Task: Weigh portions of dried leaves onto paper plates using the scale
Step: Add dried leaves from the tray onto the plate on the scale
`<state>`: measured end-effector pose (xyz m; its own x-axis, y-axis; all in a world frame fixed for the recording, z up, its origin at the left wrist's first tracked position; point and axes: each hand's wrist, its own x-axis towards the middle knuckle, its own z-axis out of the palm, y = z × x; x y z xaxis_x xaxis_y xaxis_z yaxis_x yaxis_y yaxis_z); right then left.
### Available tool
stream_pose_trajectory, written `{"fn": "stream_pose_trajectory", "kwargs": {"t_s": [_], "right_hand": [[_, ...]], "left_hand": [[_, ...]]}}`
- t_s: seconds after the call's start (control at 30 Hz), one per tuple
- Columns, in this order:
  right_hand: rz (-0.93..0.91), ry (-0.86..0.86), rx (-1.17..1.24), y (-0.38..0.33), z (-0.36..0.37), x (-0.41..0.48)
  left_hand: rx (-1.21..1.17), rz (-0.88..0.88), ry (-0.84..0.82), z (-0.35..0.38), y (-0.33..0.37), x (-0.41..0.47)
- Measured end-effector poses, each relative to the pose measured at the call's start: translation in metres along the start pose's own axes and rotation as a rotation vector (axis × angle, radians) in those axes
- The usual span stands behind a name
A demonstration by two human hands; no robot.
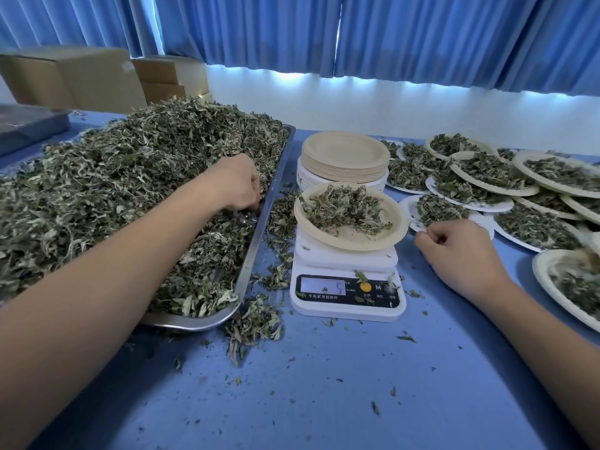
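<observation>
Head view. Left hand [237, 183]: fingers curled down into the heaped dried grey-green leaves [130, 190] beside the rim of the long steel tray [259, 228]; a pinch is judged grasped. Right hand [454, 251]: fingers loosely curled, nothing held. The round beige paper plate [383, 237], part-filled, sits on the white digital scale [347, 300], between both sets of fingers. Risk: leaves shed in transfer onto the scale body, falsifying the reading; overshoot from too large a pinch.

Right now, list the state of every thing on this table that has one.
tray, heaped with dried leaves, some spilled beside it.
scale, switched on, display lit, loaded.
plate on scale, holds a leaf portion.
plate stack, empty, upright.
filled plates, overlapping at right.
left hand, fingers curled into the tray's leaves.
right hand, curled, resting on table; grip unclear.
</observation>
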<state>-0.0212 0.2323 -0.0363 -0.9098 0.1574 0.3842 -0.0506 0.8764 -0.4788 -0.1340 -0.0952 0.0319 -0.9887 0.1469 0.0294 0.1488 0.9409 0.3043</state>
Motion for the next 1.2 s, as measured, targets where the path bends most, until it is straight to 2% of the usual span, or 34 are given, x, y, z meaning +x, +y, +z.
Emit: {"fn": "stream_pose_trajectory", "kwargs": {"t_s": [0.2, 0.33, 0.4, 0.53, 0.97, 1.07, 1.2], "right_hand": [[0.002, -0.004, 0.014, 0.002, 0.0, 0.0], [0.011, -0.006, 0.017, 0.002, 0.001, 0.001], [0.012, -0.003, 0.016, 0.002, 0.001, 0.001], [0.013, -0.004, 0.017, 0.002, 0.001, 0.001], [0.009, -0.003, 0.029, 0.001, -0.001, 0.0], [0.011, -0.002, 0.028, 0.001, 0.0, 0.001], [0.014, 0.0, 0.03, 0.003, 0.0, 0.001]], "left_hand": [[-0.211, 0.083, 0.243, -0.001, 0.001, 0.001], [-0.488, 0.225, 0.354, 0.001, 0.008, -0.003], [-0.61, 0.295, 0.364, 0.004, 0.013, -0.006], [-0.616, 0.333, 0.353, 0.01, 0.017, -0.004], [-0.59, 0.216, 0.411, 0.005, 0.009, 0.001], [-0.68, 0.252, 0.393, 0.006, 0.016, -0.005], [-0.907, 0.407, 0.38, 0.009, 0.034, -0.018]]}}
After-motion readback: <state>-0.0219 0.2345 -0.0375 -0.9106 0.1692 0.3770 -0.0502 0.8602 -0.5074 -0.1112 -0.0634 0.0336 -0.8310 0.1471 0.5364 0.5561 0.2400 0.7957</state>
